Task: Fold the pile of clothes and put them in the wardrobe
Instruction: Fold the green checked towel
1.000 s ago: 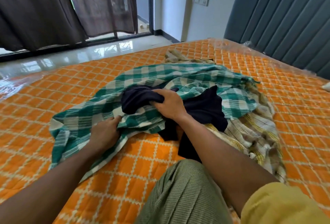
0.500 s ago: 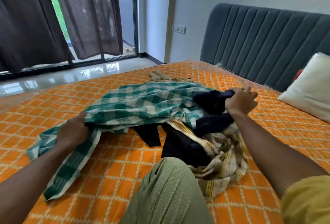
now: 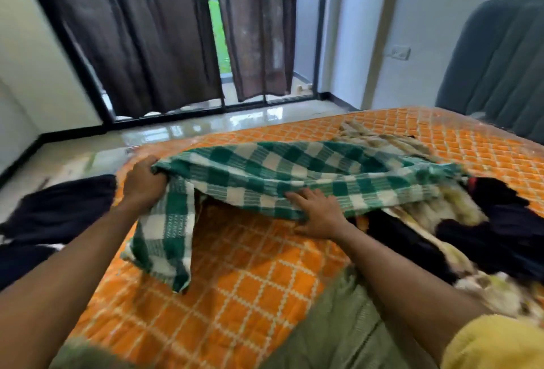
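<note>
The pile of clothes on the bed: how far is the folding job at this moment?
Done: nothing looks folded or put away yet. In hand: the left hand grips the green checked cloth, held partly up off the bed; the right hand lies flat at its edge. Left: the dark clothes and striped cloth lie crumpled.

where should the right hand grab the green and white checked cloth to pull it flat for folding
Probably pinch the green and white checked cloth at its right end, coming from the near side. The left hand grips the left corner, while the right hand lies flat mid-edge, where the cloth sags.
</note>
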